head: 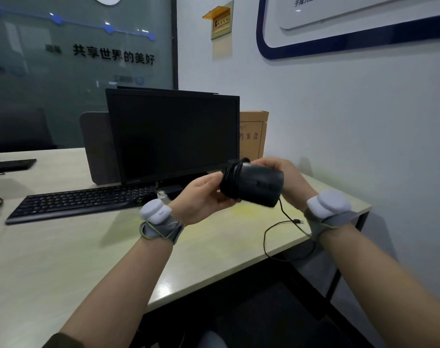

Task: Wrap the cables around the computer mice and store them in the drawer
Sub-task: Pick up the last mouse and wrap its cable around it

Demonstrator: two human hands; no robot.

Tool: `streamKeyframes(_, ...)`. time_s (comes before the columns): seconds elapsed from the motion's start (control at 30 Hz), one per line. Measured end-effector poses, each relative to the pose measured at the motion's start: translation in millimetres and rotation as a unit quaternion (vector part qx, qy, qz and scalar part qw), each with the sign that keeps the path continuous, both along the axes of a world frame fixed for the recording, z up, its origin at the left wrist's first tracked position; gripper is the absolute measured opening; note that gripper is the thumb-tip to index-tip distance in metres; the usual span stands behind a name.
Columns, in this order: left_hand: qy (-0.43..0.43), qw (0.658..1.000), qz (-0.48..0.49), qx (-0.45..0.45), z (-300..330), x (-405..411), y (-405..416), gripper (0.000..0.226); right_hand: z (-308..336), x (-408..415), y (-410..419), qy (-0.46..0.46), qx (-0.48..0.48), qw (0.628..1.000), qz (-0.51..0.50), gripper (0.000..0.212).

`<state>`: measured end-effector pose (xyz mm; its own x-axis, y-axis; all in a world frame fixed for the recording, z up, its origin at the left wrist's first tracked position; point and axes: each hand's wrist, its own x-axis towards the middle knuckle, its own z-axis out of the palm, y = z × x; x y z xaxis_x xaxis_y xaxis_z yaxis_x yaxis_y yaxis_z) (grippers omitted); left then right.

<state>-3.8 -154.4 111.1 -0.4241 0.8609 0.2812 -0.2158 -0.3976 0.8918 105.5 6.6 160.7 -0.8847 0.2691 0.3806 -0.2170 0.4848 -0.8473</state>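
A black computer mouse is held in the air above the desk, in front of the monitor. Several turns of its black cable are wound around its left end. My left hand grips that wrapped end from below and the side. My right hand holds the mouse's right end from behind. The loose rest of the cable hangs from under the mouse, loops over the desk edge, and ends in a USB plug lying on the desk. No drawer is in view.
A dark monitor and a black keyboard stand on the pale desk. A brown cardboard file box leans at the wall behind. The desk's front edge runs diagonally to the right corner; a dark chair seat is below it.
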Motion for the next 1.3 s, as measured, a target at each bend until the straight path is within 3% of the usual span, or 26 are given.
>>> streamKeyframes(0.1,-0.088,0.992,0.029,0.081,8.4,1.7,5.9,0.030,-21.2,-6.9,-13.7,-0.045,0.031,0.998,-0.024,0.020)
streamKeyframes(0.2,-0.100,0.980,0.146,0.096,14.3,-4.4,11.9,0.023,-37.2,-10.1,-26.8,-0.129,0.128,0.983,-0.031,0.025)
streamKeyframes(0.27,-0.063,0.964,0.253,0.053,12.9,-11.8,13.1,0.026,-38.4,-9.0,-33.5,-0.142,0.212,0.965,-0.052,0.023)
streamKeyframes(0.37,0.011,0.929,0.370,-0.024,4.2,-25.9,7.8,0.040,-26.3,-4.1,-40.7,-0.079,0.327,0.933,-0.130,0.023)
streamKeyframes(0.53,0.171,0.902,0.379,-0.116,-2.4,-28.5,3.7,0.036,-3.0,-1.5,-38.6,0.023,0.326,0.933,-0.152,0.014)
streamKeyframes(0.6,0.208,0.901,0.357,-0.133,-1.6,-26.4,2.8,0.037,1.6,-2.6,-35.0,0.044,0.329,0.930,-0.158,0.010)
streamKeyframes(0.77,0.194,0.948,0.215,-0.130,2.1,-16.3,-3.0,0.028,10.1,-2.5,-16.9,0.073,0.325,0.927,-0.175,0.005)
streamKeyframes(0.93,0.145,0.979,0.067,-0.123,4.1,-10.2,-11.5,0.023,16.2,0.3,-8.1,0.056,0.279,0.954,-0.098,0.014)
streamKeyframes(1.1,0.040,0.993,-0.075,-0.083,2.5,-8.2,-15.5,0.069,25.9,4.6,-8.6,0.054,0.189,0.979,0.053,0.014)
streamKeyframes(1.23,-0.025,0.995,-0.093,-0.004,5.2,-0.5,-8.6,0.043,14.1,-3.9,-11.5,0.073,0.159,0.984,0.019,0.026)
streamKeyframes(1.3,-0.055,0.994,-0.082,0.035,8.6,3.1,-2.5,0.037,3.3,-8.4,-16.3,0.039,0.097,0.994,-0.019,0.036)
